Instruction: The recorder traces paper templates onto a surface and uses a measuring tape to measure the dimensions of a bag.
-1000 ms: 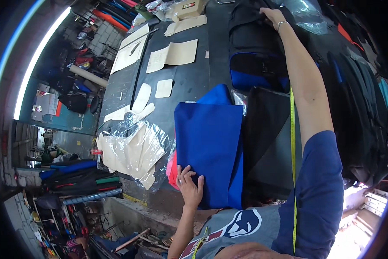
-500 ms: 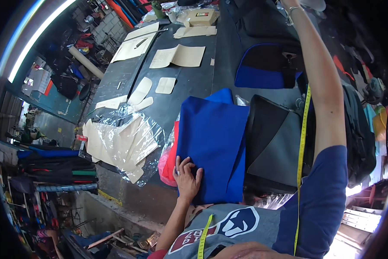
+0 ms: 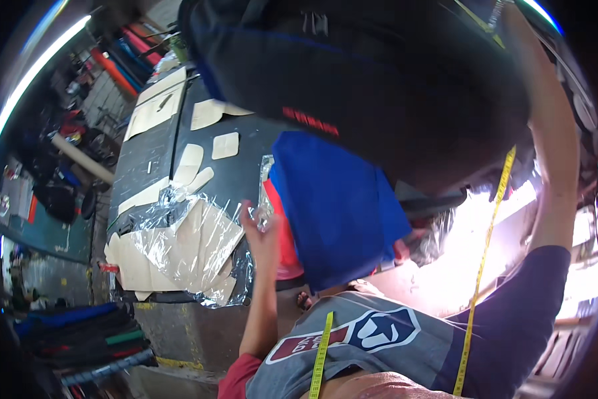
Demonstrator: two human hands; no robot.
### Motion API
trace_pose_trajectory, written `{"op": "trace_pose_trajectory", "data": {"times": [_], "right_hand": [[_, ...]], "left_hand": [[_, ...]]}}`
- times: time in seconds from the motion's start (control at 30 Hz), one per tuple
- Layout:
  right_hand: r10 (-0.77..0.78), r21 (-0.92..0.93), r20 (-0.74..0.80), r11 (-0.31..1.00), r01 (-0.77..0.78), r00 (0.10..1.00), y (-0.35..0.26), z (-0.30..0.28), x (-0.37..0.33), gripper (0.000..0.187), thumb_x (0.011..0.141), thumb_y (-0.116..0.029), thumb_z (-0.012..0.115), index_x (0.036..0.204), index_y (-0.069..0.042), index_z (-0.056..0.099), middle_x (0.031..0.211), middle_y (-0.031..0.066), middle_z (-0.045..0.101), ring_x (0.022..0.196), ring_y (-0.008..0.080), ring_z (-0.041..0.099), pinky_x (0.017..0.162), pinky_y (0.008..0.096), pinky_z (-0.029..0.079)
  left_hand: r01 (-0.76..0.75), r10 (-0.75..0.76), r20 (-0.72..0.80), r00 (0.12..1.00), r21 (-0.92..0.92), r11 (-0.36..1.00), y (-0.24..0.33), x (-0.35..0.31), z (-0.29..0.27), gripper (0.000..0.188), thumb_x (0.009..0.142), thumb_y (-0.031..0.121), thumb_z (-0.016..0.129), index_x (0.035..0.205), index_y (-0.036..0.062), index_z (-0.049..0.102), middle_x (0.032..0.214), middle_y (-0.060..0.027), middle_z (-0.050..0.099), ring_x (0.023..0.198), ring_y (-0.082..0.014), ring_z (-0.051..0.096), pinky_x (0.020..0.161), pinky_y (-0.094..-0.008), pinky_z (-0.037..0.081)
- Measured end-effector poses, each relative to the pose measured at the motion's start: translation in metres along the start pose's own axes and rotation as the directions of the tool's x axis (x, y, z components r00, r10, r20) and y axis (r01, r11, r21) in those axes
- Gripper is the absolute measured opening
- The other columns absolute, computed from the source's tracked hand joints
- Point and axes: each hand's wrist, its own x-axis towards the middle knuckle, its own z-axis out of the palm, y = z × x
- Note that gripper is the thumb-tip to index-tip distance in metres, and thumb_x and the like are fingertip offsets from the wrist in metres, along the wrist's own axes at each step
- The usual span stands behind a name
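Note:
My left hand point(image 3: 261, 229) is raised beside the blue cloth point(image 3: 345, 206), clear of it, fingers loosely apart and a little blurred, with nothing seen in them. A folded red piece point(image 3: 283, 233) lies under the cloth's left edge. My right arm reaches to the upper right, its hand mostly cut off by the picture's top edge. Next to that arm a large black bag point(image 3: 378, 86) with blue piping and red lettering is lifted and tilted over the table, blurred by motion; it appears held from that side. A yellow measuring tape point(image 3: 488, 239) hangs around my neck.
Cream paper patterns lie across the dark table point(image 3: 136, 156); a small square pattern point(image 3: 226, 145) is among them. Clear plastic point(image 3: 179, 246) covers more patterns near the front edge. Rolls of fabric point(image 3: 79, 319) are stacked at the lower left. Bright light comes from the right.
The black bag has come up off the table and swung across the far side with my right arm. My left hand has left the blue cloth and moved up and left. The view has shifted.

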Motion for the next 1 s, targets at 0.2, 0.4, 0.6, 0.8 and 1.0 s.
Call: {"op": "trace_pose_trajectory", "data": {"times": [0.2, 0.4, 0.6, 0.8, 1.0], "right_hand": [[0.338, -0.9, 0.256, 0.426, 0.096, 0.906, -0.081, -0.067, -0.065, 0.043, 0.102, -0.026, 0.058, 0.134, 0.003, 0.051, 0.128, 0.014, 0.062, 0.114, 0.0223, 0.058, 0.105, 0.0368, 0.043], [0.558, -0.978, -0.016, 0.163, -0.128, 0.83, -0.071, -0.042, -0.117, 0.049, 0.09, -0.042, 0.074, 0.121, -0.006, 0.061, 0.098, 0.0101, 0.068, 0.089, 0.0173, 0.063, 0.08, 0.0322, 0.052], [0.672, -0.983, -0.111, 0.033, -0.18, 0.732, -0.091, -0.167, -0.14, 0.044, 0.09, -0.044, 0.073, 0.113, -0.008, 0.067, 0.1, 0.0103, 0.069, 0.087, 0.0193, 0.067, 0.077, 0.0325, 0.054], [0.486, -0.983, 0.006, -0.159, 0.096, 0.874, -0.154, -0.207, -0.204, 0.035, 0.1, -0.035, 0.061, 0.11, -0.003, 0.069, 0.097, 0.0129, 0.071, 0.092, 0.0253, 0.068, 0.086, 0.0391, 0.054], [0.284, -0.987, -0.026, 0.143, -0.069, 0.958, -0.179, -0.181, -0.297, 0.029, 0.098, -0.015, 0.058, 0.125, -0.005, 0.065, 0.116, 0.0051, 0.07, 0.109, 0.0155, 0.065, 0.092, 0.0306, 0.052]], "left_hand": [[0.002, 0.158, 0.187, 0.97, -0.65, 0.76, -0.031, 0.029, -0.058, 0.077, 0.096, 0.052, 0.061, 0.153, 0.0075, 0.032, 0.141, -0.012, 0.053, 0.129, -0.0254, 0.054, 0.104, -0.039, 0.048], [-0.082, 0.142, 0.102, 0.985, -0.45, 0.889, 0.009, -0.054, -0.051, 0.061, 0.102, 0.038, 0.058, 0.142, -0.0064, 0.046, 0.126, -0.0134, 0.063, 0.114, -0.0191, 0.061, 0.1, -0.0318, 0.047], [-0.087, 0.063, 0.131, 0.989, 0.182, 0.979, 0.056, -0.084, -0.033, 0.051, 0.103, 0.028, 0.059, 0.143, -0.0031, 0.051, 0.117, -0.0067, 0.067, 0.091, -0.0103, 0.06, 0.081, -0.0221, 0.046], [-0.389, 0.343, 0.184, 0.921, 0.464, 0.796, 0.11, -0.06, 0.009, 0.051, 0.104, 0.041, 0.055, 0.14, 0.0052, 0.058, 0.112, -0.0201, 0.073, 0.091, -0.0202, 0.071, 0.076, -0.0314, 0.053], [-0.513, 0.48, 0.235, 0.845, 0.61, 0.604, 0.134, -0.005, 0.028, 0.052, 0.103, 0.049, 0.049, 0.139, 0.0129, 0.059, 0.115, -0.0209, 0.07, 0.1, -0.0384, 0.07, 0.082, -0.0417, 0.055]]}}
